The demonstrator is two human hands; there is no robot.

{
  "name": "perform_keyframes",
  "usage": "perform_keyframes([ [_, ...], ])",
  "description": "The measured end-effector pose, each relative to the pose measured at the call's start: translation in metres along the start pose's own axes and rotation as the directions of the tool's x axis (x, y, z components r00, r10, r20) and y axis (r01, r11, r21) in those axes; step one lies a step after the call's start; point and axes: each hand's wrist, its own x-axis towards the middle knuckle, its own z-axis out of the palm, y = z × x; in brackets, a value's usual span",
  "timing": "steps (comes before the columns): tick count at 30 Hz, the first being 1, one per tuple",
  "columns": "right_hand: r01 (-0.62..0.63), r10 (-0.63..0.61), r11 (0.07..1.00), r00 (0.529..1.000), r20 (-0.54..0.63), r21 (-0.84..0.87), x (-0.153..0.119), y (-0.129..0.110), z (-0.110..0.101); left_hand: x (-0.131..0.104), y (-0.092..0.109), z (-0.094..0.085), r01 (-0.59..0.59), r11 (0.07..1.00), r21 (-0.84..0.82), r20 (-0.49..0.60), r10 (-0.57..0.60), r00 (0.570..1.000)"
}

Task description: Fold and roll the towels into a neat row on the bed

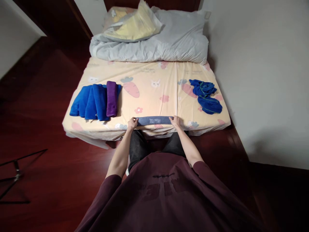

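A narrow grey-blue folded cloth, probably a towel (155,120), is stretched flat at the bed's near edge. White "HAPPY LIFE" lettering shows on it, turned around from my side. My left hand (132,123) pinches its left end, and my right hand (174,121) pinches the right end. To the left lie several blue folded towels (89,101) overlapping in a row, with a purple folded towel (111,98) on their right end. Crumpled blue cloths with green edging (206,96) lie toward the bed's right side.
The bed (149,93) has a cream sheet with carrots and rabbits. A grey-white quilt (178,35) and a yellow pillow in a clear cover (137,27) sit at its far end. A wall (260,71) runs along the right. Black stand legs (17,174) rest on the floor at left.
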Motion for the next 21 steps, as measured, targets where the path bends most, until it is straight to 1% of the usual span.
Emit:
perform_keyframes([
  [2,0.085,-0.09,0.992,0.995,-0.052,-0.091,-0.003,-0.008,-0.004,-0.004,0.001,-0.004,-0.038,0.999,-0.024,-0.051,0.037,0.998],
  [3,0.157,-0.169,0.978,0.982,-0.08,-0.134,-0.006,-0.012,-0.006,-0.008,0.001,-0.006,-0.074,0.997,-0.034,-0.11,0.07,0.992],
  [4,0.238,-0.257,0.956,0.962,-0.098,-0.171,-0.009,-0.016,-0.007,-0.014,0.002,-0.009,-0.123,0.992,-0.039,-0.187,0.114,0.976],
  [5,0.32,-0.344,0.927,0.933,-0.103,-0.196,-0.012,-0.021,-0.008,-0.022,0.002,-0.01,-0.186,0.982,-0.035,-0.272,0.17,0.947],
  [6,0.394,-0.42,0.895,0.903,-0.096,-0.21,-0.015,-0.025,-0.009,-0.033,0.002,-0.011,-0.254,0.967,-0.023,-0.348,0.23,0.909],
  [7,0.456,-0.481,0.864,0.873,-0.083,-0.214,-0.019,-0.03,-0.008,-0.046,0.002,-0.01,-0.324,0.946,-0.009,-0.398,0.294,0.869],
  [8,0.505,-0.528,0.836,0.846,-0.068,-0.216,-0.022,-0.034,-0.006,-0.06,0.003,-0.006,-0.391,0.92,0.0,-0.413,0.356,0.838],
  [9,0.542,-0.564,0.812,0.824,-0.051,-0.217,-0.025,-0.038,-0.003,-0.076,0.003,-0.001,-0.444,0.896,-0.011,-0.397,0.404,0.825],
  [10,0.568,-0.588,0.793,0.808,-0.031,-0.22,-0.028,-0.041,0.001,-0.091,0.004,0.008,-0.482,0.875,-0.042,-0.343,0.441,0.83],
  [12,0.589,-0.602,0.777,0.799,0.013,-0.223,-0.032,-0.043,0.011,-0.117,0.005,0.031,-0.503,0.846,-0.178,-0.177,0.475,0.862],
  [13,0.586,-0.595,0.779,0.803,0.033,-0.223,-0.033,-0.043,0.016,-0.127,0.006,0.045,-0.469,0.839,-0.274,-0.094,0.462,0.882],
  [14,0.578,-0.583,0.785,0.811,0.048,-0.222,-0.033,-0.042,0.021,-0.133,0.008,0.058,-0.4,0.835,-0.378,-0.026,0.422,0.906],
  [15,0.567,-0.569,0.793,0.82,0.059,-0.221,-0.032,-0.04,0.025,-0.136,0.011,0.071,-0.304,0.818,-0.488,0.027,0.362,0.932],
  [16,0.558,-0.559,0.8,0.827,0.067,-0.221,-0.031,-0.038,0.028,-0.135,0.014,0.082,-0.194,0.776,-0.6,0.067,0.291,0.954],
  [17,0.555,-0.553,0.802,0.83,0.076,-0.22,-0.029,-0.036,0.03,-0.13,0.019,0.09,-0.088,0.701,-0.708,0.098,0.221,0.97],
  [18,0.556,-0.552,0.801,0.829,0.086,-0.22,-0.027,-0.035,0.03,-0.123,0.024,0.096,0.001,0.6,-0.8,0.121,0.16,0.98],
  [19,0.561,-0.555,0.799,0.827,0.095,-0.217,-0.025,-0.033,0.03,-0.113,0.029,0.098,0.064,0.489,-0.87,0.134,0.111,0.985],
  [20,0.568,-0.56,0.795,0.822,0.102,-0.213,-0.024,-0.032,0.03,-0.102,0.033,0.098,0.1,0.398,-0.912,0.143,0.08,0.987],
  [21,0.574,-0.565,0.792,0.818,0.107,-0.208,-0.023,-0.032,0.029,-0.091,0.037,0.096,0.117,0.336,-0.935,0.144,0.058,0.988],
])
